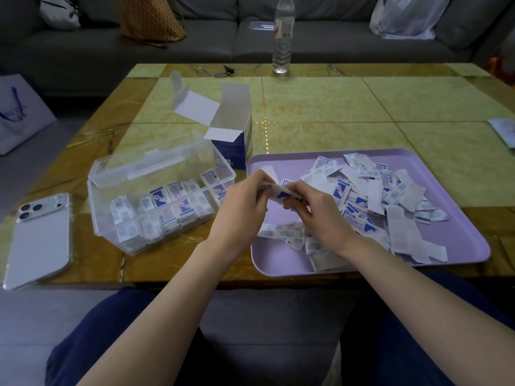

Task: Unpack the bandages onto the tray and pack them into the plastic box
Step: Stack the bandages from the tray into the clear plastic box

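A lilac tray (278, 263) on the table holds a loose heap of white-and-blue wrapped bandages (370, 196). Above the tray's left part, my left hand (245, 203) and my right hand (315, 210) together grip a small stack of bandages (281, 194) between their fingertips. To the left stands a clear plastic box (111, 218) with its lid open. Inside it, rows of bandages (164, 207) stand on edge. Behind the box and tray, the opened blue-and-white cardboard carton (237, 143) stands upright with its flaps up.
A silver phone (39, 240) lies face down at the table's left front edge. A water bottle (282, 37) stands at the far edge, with small dark items (225, 71) to its left. A paper packet (504, 132) lies at the right edge. A sofa with bags lies beyond.
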The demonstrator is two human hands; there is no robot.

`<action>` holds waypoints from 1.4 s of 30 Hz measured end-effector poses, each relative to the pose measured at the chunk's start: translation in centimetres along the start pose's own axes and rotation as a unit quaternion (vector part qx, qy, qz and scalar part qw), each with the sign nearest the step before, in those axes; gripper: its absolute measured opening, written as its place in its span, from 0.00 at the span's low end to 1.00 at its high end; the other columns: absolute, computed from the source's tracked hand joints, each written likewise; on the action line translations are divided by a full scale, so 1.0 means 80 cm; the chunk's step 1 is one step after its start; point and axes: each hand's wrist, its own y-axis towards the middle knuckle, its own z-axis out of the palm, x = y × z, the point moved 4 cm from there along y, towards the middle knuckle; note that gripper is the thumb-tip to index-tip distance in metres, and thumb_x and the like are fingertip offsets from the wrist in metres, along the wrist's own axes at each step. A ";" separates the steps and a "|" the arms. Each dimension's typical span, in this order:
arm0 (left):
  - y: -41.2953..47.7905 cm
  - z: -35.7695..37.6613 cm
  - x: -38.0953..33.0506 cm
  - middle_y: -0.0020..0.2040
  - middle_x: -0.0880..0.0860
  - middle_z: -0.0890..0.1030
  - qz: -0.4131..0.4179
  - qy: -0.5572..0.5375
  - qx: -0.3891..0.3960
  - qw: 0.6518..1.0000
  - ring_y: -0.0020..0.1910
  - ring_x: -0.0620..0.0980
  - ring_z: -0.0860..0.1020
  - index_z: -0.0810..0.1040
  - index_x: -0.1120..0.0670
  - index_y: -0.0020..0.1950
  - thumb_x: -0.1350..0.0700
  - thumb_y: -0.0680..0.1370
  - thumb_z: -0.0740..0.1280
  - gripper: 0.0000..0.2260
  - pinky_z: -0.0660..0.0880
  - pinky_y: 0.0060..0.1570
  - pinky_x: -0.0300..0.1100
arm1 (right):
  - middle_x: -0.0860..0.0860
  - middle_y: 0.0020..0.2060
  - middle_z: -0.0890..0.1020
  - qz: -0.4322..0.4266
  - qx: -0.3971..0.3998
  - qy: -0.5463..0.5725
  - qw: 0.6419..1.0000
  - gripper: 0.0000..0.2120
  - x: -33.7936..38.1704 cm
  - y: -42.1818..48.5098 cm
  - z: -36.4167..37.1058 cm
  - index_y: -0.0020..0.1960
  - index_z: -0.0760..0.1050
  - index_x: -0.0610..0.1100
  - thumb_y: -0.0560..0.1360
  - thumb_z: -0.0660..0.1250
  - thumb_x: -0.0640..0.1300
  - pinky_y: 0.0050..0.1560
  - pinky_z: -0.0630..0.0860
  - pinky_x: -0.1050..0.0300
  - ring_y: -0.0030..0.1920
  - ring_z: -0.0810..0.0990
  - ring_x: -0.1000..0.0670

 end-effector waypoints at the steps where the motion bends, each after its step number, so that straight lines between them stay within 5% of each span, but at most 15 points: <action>1: -0.001 -0.004 0.001 0.40 0.51 0.79 0.002 -0.006 -0.009 1.000 0.37 0.48 0.78 0.73 0.55 0.47 0.63 0.79 0.61 0.04 0.75 0.38 0.45 | 0.49 0.43 0.81 0.002 0.006 0.002 1.000 0.07 0.002 -0.002 0.002 0.54 0.74 0.44 0.78 0.62 0.37 0.49 0.77 0.59 0.45 0.80 0.55; 6: -0.004 -0.026 0.001 0.42 0.50 0.78 0.020 -0.031 -0.062 0.997 0.40 0.45 0.76 0.74 0.56 0.46 0.65 0.77 0.63 0.05 0.72 0.40 0.35 | 0.47 0.43 0.82 -0.005 0.015 0.018 1.000 0.07 0.024 -0.002 0.006 0.55 0.75 0.41 0.78 0.61 0.37 0.46 0.77 0.66 0.42 0.80 0.57; 14: -0.010 -0.072 0.008 0.40 0.46 0.79 0.039 -0.037 -0.137 0.989 0.41 0.43 0.76 0.76 0.57 0.45 0.67 0.74 0.65 0.06 0.70 0.40 0.29 | 0.48 0.43 0.84 -0.021 -0.017 0.056 0.998 0.13 0.069 0.010 0.013 0.59 0.78 0.44 0.77 0.64 0.35 0.46 0.80 0.63 0.40 0.84 0.56; 18: -0.016 -0.099 0.027 0.40 0.47 0.80 0.023 -0.033 -0.169 0.985 0.42 0.47 0.78 0.76 0.55 0.44 0.65 0.75 0.66 0.06 0.73 0.41 0.38 | 0.48 0.41 0.84 -0.005 -0.008 0.082 0.997 0.14 0.093 0.017 0.032 0.58 0.78 0.46 0.75 0.65 0.35 0.45 0.80 0.62 0.39 0.84 0.52; 23: -0.022 -0.129 0.033 0.38 0.40 0.75 0.012 -0.046 -0.150 0.988 0.39 0.33 0.73 0.76 0.56 0.46 0.67 0.75 0.65 0.06 0.66 0.39 0.24 | 0.45 0.36 0.82 -0.054 0.006 -0.056 0.997 0.07 0.120 0.032 0.047 0.50 0.79 0.41 0.76 0.66 0.44 0.39 0.74 0.53 0.37 0.79 0.48; 29: -0.036 -0.165 0.039 0.38 0.37 0.71 0.012 -0.009 -0.141 0.990 0.42 0.46 0.70 0.75 0.53 0.47 0.64 0.76 0.65 0.05 0.67 0.42 0.35 | 0.43 0.38 0.81 -0.099 0.026 -0.053 0.993 0.11 0.174 0.053 0.067 0.46 0.81 0.40 0.77 0.65 0.47 0.43 0.73 0.49 0.38 0.78 0.46; 33: -0.045 -0.192 0.053 0.39 0.36 0.70 0.007 0.014 -0.171 0.985 0.46 0.43 0.67 0.75 0.52 0.48 0.62 0.76 0.66 0.05 0.64 0.46 0.30 | 0.43 0.36 0.83 -0.084 0.059 -0.054 0.993 0.11 0.197 0.071 0.086 0.44 0.82 0.41 0.76 0.66 0.48 0.42 0.74 0.49 0.39 0.79 0.44; 37: -0.057 -0.212 0.084 0.52 0.42 0.73 -0.050 0.093 -0.185 0.977 0.53 0.45 0.67 0.72 0.49 0.57 0.61 0.76 0.66 0.12 0.62 0.52 0.42 | 0.42 0.36 0.82 -0.055 0.086 -0.063 0.993 0.11 0.211 0.095 0.106 0.43 0.82 0.39 0.75 0.67 0.46 0.36 0.72 0.54 0.34 0.75 0.50; 42: -0.082 -0.218 0.124 0.69 0.51 0.67 -0.205 0.161 -0.109 0.959 0.67 0.55 0.61 0.66 0.51 0.69 0.56 0.79 0.62 0.18 0.57 0.64 0.50 | 0.45 0.31 0.79 0.122 0.164 -0.014 0.979 0.11 0.190 0.130 0.135 0.45 0.81 0.33 0.74 0.69 0.43 0.32 0.71 0.62 0.28 0.74 0.54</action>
